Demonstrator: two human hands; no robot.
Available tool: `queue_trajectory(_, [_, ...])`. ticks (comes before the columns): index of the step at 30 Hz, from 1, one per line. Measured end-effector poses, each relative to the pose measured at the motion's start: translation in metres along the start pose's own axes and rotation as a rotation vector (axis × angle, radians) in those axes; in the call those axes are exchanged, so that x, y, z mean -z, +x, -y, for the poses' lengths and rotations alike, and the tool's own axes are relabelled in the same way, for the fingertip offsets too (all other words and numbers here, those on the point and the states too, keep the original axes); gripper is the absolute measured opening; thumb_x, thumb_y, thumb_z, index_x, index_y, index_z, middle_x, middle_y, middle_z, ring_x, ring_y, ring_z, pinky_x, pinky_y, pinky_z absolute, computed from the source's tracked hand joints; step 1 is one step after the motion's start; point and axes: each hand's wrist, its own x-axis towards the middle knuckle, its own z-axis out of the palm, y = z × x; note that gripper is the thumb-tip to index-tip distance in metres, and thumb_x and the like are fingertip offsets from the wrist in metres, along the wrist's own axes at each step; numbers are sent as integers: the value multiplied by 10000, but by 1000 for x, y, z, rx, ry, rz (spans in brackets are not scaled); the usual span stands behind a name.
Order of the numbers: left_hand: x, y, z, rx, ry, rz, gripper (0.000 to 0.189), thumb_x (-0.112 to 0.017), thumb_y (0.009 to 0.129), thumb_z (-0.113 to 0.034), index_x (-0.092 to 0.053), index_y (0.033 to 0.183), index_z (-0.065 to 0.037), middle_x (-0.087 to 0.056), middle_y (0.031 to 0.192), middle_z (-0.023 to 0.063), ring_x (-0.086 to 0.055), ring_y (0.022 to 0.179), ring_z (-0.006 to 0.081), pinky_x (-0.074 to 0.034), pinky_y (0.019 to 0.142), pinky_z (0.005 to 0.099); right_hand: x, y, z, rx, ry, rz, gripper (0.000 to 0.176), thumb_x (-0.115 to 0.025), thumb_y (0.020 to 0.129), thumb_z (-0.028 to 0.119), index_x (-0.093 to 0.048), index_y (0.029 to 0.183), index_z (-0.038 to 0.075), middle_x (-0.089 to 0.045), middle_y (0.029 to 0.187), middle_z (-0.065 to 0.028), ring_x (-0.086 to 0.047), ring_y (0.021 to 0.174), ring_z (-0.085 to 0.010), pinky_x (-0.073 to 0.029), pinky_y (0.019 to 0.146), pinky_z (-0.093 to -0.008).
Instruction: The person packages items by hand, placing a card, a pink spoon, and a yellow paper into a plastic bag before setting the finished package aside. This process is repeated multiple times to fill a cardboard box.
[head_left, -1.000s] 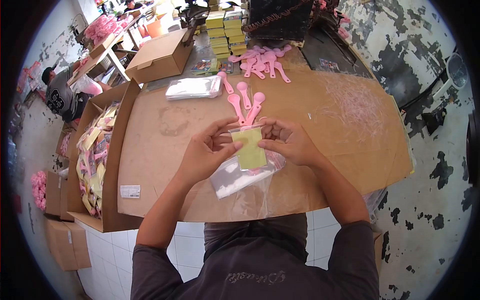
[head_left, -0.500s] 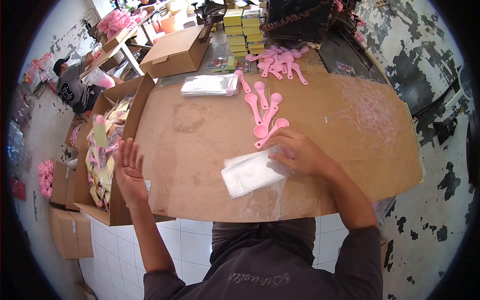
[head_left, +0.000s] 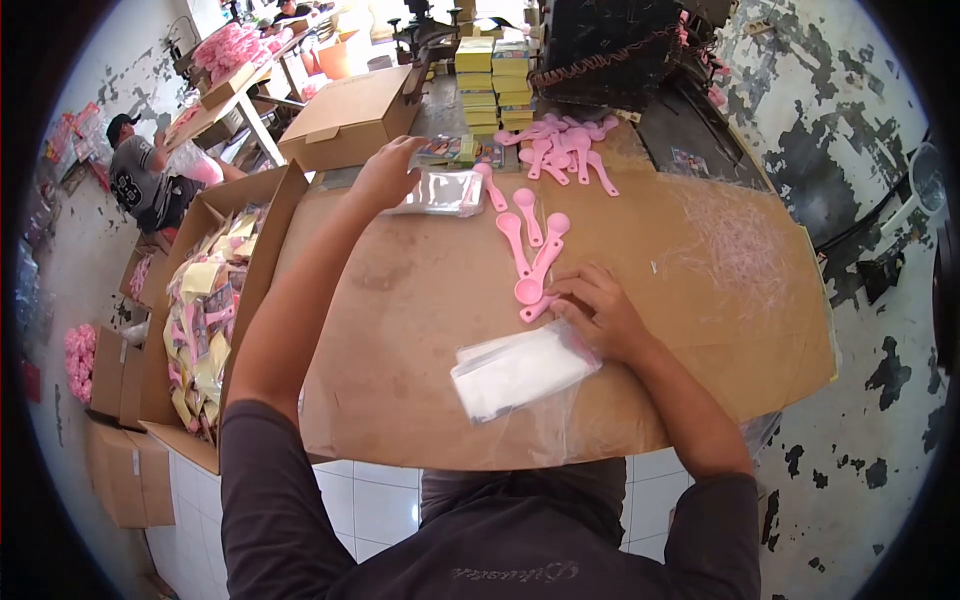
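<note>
My right hand (head_left: 606, 318) is closed around a pink measuring spoon (head_left: 538, 308); its handle end sticks out left of my fingers and the rest is hidden under them. Just below lies a stack of clear plastic bags (head_left: 522, 374) on the cardboard-covered table. My left hand (head_left: 388, 176) reaches to the table's back left, fingers stretched beside a second stack of clear bags (head_left: 445, 194) and near some printed cards (head_left: 440, 150). Nothing shows in it. Between my hands lie several loose pink spoons (head_left: 511, 240).
A pile of pink spoons (head_left: 570, 150) and stacked yellow-edged cards (head_left: 493, 80) sit at the back. On the left stands an open carton (head_left: 265, 235) of packed bags, with a closed box (head_left: 345, 115) behind it. Plastic strips (head_left: 740, 230) lie at right. A person (head_left: 145, 180) works far left.
My left hand has swung from beside the carton, up and forward to the back bag stack. My right hand has shifted from the front bags onto the nearest pink spoon.
</note>
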Motion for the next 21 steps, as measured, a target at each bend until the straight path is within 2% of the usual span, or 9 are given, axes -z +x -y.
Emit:
queue_trajectory(3, [-32, 50, 31, -43, 82, 110, 677, -695, 837, -45, -491, 1481, -65, -557, 1447, 202, -533, 1346, 376, -439, 1131, 448, 0, 0, 2, 36, -42, 26, 200, -736, 891, 186, -717, 1040, 54, -664, 1079, -103, -603, 1052, -312, -431, 988, -443])
queue_trajectory(6, [-50, 91, 45, -142, 100, 218, 745, -720, 807, -47, -462, 1506, -61, -553, 1454, 219, -524, 1356, 387, -435, 1139, 438, 3, 1, 2, 47, -20, 21, 204, -745, 886, 193, -715, 1040, 62, -660, 1097, -99, -607, 1077, -307, -434, 983, -441])
queue_trajectory(7, [-53, 101, 47, -170, 86, 260, 852, -797, 737, -74, -451, 1515, -63, -595, 1414, 216, -573, 1301, 382, -462, 1108, 429, 2, 1, 0, 71, -26, 10, 217, -752, 883, 200, -711, 1050, 68, -654, 1109, -94, -608, 1099, -302, -436, 979, -440])
queue_trajectory(10, [-40, 123, 34, -121, 47, 517, 953, -877, 643, -102, -471, 1503, -55, -657, 1323, 211, -635, 1210, 370, -495, 1062, 413, 6, 2, 1, 48, -10, 20, 228, -760, 878, 205, -708, 1057, 73, -651, 1115, -88, -607, 1113, -304, -438, 979, -440])
queue_trajectory(11, [-40, 128, 35, -113, 48, 529, 979, -930, 567, -133, -533, 1458, -43, -699, 1242, 204, -670, 1131, 355, -519, 1008, 408, 7, 3, 1, 40, 11, 31, 232, -764, 880, 208, -705, 1062, 75, -649, 1115, -84, -603, 1120, -314, -439, 988, -440])
queue_trajectory(15, [-30, 135, 30, -157, 145, 560, 872, -953, 548, -185, -640, 1344, -20, -734, 1147, 193, -692, 1071, 343, -532, 956, 408, 7, 2, -1, 29, 15, 23, 222, -765, 886, 206, -707, 1055, 74, -646, 1117, -88, -593, 1136, -323, -437, 1010, -446])
queue_trajectory(21, [-13, 134, 17, -132, 247, 627, 769, -935, 604, -282, -689, 1281, -11, -743, 1083, 205, -712, 998, 352, -546, 904, 425, 8, 2, -1, 28, 25, 38, 222, -769, 886, 207, -710, 1050, 69, -646, 1117, -98, -589, 1146, -323, -435, 1026, -454])
